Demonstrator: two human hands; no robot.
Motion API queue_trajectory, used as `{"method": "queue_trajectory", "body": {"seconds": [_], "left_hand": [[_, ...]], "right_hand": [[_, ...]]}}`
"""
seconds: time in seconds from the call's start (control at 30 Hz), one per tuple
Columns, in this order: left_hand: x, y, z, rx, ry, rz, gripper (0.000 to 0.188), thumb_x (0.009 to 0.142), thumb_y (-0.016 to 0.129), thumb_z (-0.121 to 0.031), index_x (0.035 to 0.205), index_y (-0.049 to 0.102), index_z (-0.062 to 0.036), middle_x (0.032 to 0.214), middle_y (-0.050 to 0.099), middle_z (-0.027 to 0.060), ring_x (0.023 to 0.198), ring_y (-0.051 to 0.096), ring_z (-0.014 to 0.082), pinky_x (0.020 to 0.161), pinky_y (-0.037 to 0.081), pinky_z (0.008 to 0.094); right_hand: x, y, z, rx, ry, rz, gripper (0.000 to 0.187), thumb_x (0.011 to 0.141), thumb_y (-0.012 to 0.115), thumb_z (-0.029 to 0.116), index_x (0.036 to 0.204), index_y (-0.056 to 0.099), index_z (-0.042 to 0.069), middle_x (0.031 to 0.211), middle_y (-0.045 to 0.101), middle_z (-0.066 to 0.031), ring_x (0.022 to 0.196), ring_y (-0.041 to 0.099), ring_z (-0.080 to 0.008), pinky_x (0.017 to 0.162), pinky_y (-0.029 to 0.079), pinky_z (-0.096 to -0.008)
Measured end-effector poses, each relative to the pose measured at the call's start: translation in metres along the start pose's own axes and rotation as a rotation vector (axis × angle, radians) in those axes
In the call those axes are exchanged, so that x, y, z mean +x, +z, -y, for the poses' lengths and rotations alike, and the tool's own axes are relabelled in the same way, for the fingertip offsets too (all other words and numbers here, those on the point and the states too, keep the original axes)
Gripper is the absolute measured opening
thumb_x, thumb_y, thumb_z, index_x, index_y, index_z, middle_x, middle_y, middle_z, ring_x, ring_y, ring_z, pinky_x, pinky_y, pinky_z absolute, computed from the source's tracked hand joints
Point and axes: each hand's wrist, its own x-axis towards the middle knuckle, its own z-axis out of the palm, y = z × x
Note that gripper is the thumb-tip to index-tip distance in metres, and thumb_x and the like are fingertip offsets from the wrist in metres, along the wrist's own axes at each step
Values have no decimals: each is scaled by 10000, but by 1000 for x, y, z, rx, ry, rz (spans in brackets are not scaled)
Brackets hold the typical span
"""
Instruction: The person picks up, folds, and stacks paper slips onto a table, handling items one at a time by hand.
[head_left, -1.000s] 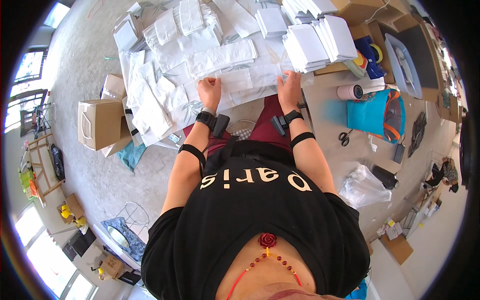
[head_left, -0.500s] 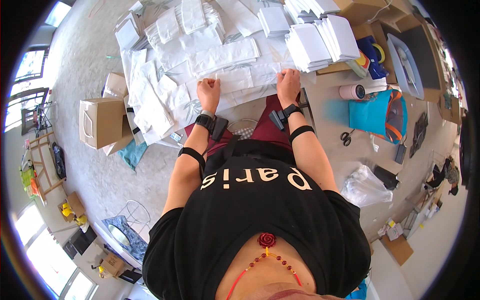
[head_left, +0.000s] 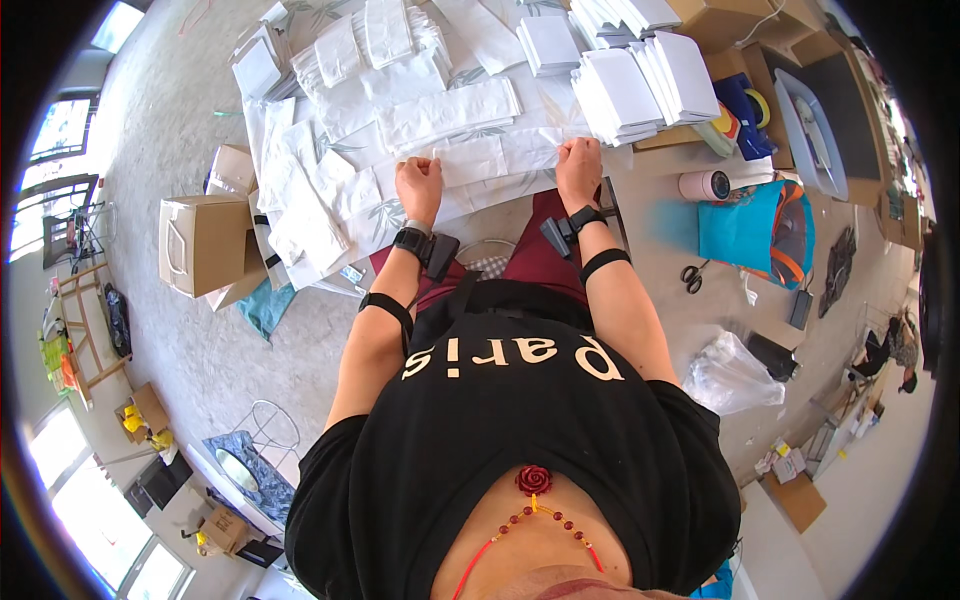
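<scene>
There, the right hand [head_left: 578, 172] curls in tighter, pinching the right end of the white plastic strip [head_left: 476, 158]! The left hand [head_left: 418, 190] still pinches its left end; it looks held flat along the worktop's [head_left: 385, 214] near edge.

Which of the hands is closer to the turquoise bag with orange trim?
Right. The right hand is left of the turquoise bag with orange trim; the left hand is farther left.

White strip [head_left: 475, 160] — long, thin, flat; lying along the table's near edge [head_left: 470, 203].
</scene>
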Motion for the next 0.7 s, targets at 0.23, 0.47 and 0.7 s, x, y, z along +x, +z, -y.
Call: {"method": "queue_trajectory", "body": {"seconds": [0.23,0.47,0.7], "left_hand": [[2,3,8,-60,-37,-17,235,876,779,-210,904,698,9,852,672,158,840,640,323,783,520,440],[-17,-22,3,76,498,-98,247,950,674,-112,1178,661,-20,1239,640,166,1154,597,338,984,470,462],[-24,-24,10,298,600,124,438,1007,607,-155,1435,583,-68,1626,424,70,1541,310,286,1209,276,492]], "right_hand": [[0,-9,11,1,14,-4,173,930,714,158,1059,630,79,1134,595,-114,1070,605,-350,865,506,-488],[-9,-17,51,187,-437,-36,248,889,720,112,1127,654,87,1153,600,-110,1072,597,-330,896,477,-470],[-33,-3,81,54,-593,154,350,866,740,132,1210,683,99,1209,603,-95,1142,570,-289,937,455,-440]]}}
